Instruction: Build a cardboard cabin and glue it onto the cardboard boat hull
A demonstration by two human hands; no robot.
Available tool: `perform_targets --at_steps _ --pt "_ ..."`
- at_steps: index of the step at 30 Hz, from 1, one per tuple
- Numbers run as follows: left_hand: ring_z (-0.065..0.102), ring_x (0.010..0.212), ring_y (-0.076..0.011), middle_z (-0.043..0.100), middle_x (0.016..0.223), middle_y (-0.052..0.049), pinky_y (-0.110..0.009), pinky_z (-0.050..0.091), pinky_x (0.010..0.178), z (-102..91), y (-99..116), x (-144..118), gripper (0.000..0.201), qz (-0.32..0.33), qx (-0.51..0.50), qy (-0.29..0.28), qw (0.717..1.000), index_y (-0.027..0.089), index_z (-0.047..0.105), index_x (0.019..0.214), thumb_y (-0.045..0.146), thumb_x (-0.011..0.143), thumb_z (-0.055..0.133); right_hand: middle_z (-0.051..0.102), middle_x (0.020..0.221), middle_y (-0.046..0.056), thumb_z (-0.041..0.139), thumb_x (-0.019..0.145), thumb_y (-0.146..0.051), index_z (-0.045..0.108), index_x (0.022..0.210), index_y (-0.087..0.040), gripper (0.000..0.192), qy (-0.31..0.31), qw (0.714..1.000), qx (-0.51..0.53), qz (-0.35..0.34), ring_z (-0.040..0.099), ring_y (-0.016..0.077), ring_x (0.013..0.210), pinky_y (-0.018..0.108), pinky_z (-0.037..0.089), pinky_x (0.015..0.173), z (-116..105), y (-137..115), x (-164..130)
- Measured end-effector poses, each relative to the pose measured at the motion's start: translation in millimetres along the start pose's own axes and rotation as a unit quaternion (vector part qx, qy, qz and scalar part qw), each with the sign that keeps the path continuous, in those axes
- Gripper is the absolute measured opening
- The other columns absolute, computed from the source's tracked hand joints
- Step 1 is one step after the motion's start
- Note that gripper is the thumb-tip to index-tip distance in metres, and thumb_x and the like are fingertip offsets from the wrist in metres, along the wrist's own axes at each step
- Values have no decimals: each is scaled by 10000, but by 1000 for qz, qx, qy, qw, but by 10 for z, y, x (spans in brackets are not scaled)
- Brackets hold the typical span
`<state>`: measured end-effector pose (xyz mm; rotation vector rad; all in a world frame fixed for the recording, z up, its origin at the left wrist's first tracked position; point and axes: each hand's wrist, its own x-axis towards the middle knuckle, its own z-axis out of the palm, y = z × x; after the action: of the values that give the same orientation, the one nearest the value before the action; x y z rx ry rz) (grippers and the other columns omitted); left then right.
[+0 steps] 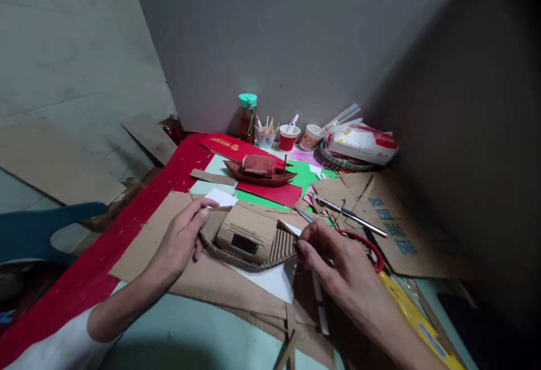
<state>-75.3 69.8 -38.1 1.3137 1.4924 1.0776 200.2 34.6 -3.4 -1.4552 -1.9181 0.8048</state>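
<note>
Left fingers [203, 203] and right fingers [311, 233] pinching my cardboard boat [251, 224] at both ends, squeeze too hard and it'll probably buckle.

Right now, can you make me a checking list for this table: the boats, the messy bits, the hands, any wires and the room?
Surface: table pale green, with a red covering along the left.
Boats: plain cardboard boat between the hands; reddish model boat behind it.
Clutter: cardboard sheet under the work, red-handled scissors partly hidden by a hand, a silver pen-like tool, a red cup and a teal-lidded bottle at the back.
Hands: left hand holds the boat's left end; right hand grips the right tip.
Cables: nothing seen.
Surroundings: grey wall behind, blue chair at left.
</note>
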Motion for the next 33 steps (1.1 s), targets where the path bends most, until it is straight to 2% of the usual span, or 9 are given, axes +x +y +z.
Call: perform_targets --at_steps 5,12,14,16,19,22,25,30,33 --pt "516 421 -113 578 691 47 -252 416 457 -34 89 -26 428 26 48 15 998 212 590 1263 487 955 479 652 795 9 482 1003 -424 554 915 -234 221 -3 1000 13 7 609 189 686 302 440 620 -59 27 1" --pt "565 547 -163 602 752 24 -315 455 621 -123 146 -57 421 58 117 42 991 223 633 1223 514 962 477 645 791 0 468 1023 -454 572 926 -238 258 0 1000 16 5 621 187 706 299 448 655 -67 107 20" --pt "609 672 -194 660 891 -18 -336 464 698 -153 178 -76 404 75 132 64 986 219 647 1193 504 963 476 645 792 1 481 1021 -453 583 918 -237 260 5 1000 8 7 613 186 704 296 444 653 -67 101 12" --pt "631 888 -242 680 1068 -62 -360 459 814 -179 208 -96 379 102 146 93 980 212 657 1164 479 966 476 650 790 3 495 1015 -454 599 920 -236 260 15 1000 1 11 608 182 692 287 443 630 -70 85 2" --pt "571 1127 -281 666 1178 -89 -384 405 967 -197 233 -126 335 149 158 129 968 199 667 1110 433 974 470 664 776 3 518 1002 -465 625 921 -235 266 41 999 3 14 630 174 665 268 457 596 -81 64 -6" --pt "592 1090 -265 676 1132 -83 -372 416 965 -186 231 -159 307 179 159 138 961 198 672 1066 407 983 465 686 742 8 518 1000 -496 636 906 -232 304 82 996 7 20 657 176 630 266 466 571 -101 57 -11" --pt "618 1002 -249 690 1059 -67 -355 440 910 -164 225 -196 281 194 159 130 959 199 682 1038 387 982 481 665 666 9 501 1004 -523 619 803 -232 373 110 994 3 20 621 175 574 272 442 535 -120 45 -24" --pt "637 939 -234 699 959 -41 -339 447 879 -126 235 -235 229 209 157 110 959 206 679 1019 352 971 508 619 579 -14 512 1009 -496 608 722 -232 402 113 994 1 3 569 148 496 262 392 481 -101 -4 -57" --pt "652 963 -238 713 970 -48 -337 459 890 -97 242 -227 241 203 151 90 963 204 682 1007 364 968 507 627 602 -9 519 1008 -479 610 726 -230 388 115 993 -1 -4 573 149 512 259 396 489 -83 -21 -59"
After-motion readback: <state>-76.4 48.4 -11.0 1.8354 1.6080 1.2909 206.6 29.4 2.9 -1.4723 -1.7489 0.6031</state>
